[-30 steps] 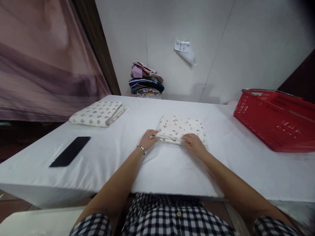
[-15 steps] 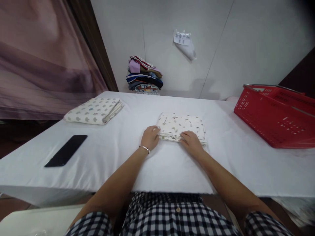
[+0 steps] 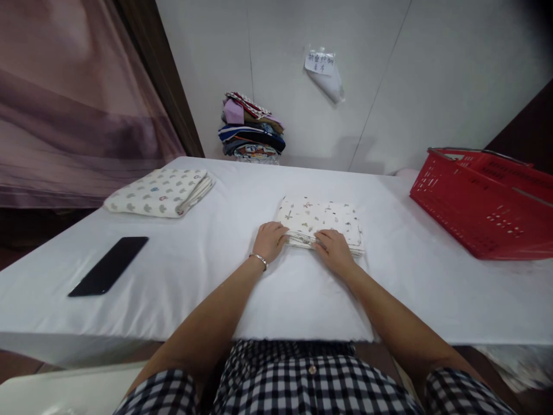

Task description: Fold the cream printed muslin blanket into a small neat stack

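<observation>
A folded white cloth with small printed figures [image 3: 322, 217] lies flat on the white-covered table [image 3: 302, 305], its layered edge facing me. My left hand [image 3: 270, 240], with a bracelet at the wrist, closes on the near left corner of this cloth. At the middle of the same near edge, my right hand [image 3: 333, 249] grips the layers between thumb and fingers. The thumbs are partly hidden by the hands and cloth.
On the left lie another folded patterned cloth [image 3: 158, 193] and a black phone-like slab [image 3: 109, 266]. A red basket [image 3: 488, 202] stands on the right. Behind the table is a pile of folded fabrics [image 3: 252, 129], and a paper sign [image 3: 319, 62] hangs on the wall.
My left hand has shifted slightly to the right along the cloth's near edge. My right hand has barely moved and stays on the cloth.
</observation>
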Available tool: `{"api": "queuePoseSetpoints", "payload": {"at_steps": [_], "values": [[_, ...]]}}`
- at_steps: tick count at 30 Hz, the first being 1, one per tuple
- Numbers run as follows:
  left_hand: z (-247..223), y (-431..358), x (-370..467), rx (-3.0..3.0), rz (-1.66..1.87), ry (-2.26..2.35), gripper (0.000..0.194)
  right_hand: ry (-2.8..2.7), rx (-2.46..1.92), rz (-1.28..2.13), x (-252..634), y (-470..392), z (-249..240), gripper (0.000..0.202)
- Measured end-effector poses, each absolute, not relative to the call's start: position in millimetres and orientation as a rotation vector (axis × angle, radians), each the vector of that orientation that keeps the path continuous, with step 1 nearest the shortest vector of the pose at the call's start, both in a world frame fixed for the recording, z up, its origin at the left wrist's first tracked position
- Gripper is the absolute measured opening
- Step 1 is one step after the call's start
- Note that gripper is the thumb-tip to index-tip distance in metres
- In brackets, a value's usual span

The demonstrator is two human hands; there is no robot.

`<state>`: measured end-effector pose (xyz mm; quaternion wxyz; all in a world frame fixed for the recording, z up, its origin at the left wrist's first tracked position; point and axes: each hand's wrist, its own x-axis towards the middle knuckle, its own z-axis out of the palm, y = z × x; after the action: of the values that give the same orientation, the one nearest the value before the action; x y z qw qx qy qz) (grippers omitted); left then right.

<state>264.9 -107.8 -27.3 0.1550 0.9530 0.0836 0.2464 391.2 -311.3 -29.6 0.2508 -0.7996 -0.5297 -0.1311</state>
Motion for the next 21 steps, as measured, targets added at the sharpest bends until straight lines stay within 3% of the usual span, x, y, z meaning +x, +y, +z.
{"api": "queuePoseSetpoints", "payload": {"at_steps": [12,21], "values": [[-27.2,-110.1,264.0,2.733,0.699,0.252,0.026,-1.424,-2.186,-0.399,390.1,-309.5,-28.1,0.029],[-25.7,-125.7,263.2,2.888,0.951,-0.023,0.024,-1.426,-2.187,-0.422,392.4,-308.3,-31.6,0.024]]}}
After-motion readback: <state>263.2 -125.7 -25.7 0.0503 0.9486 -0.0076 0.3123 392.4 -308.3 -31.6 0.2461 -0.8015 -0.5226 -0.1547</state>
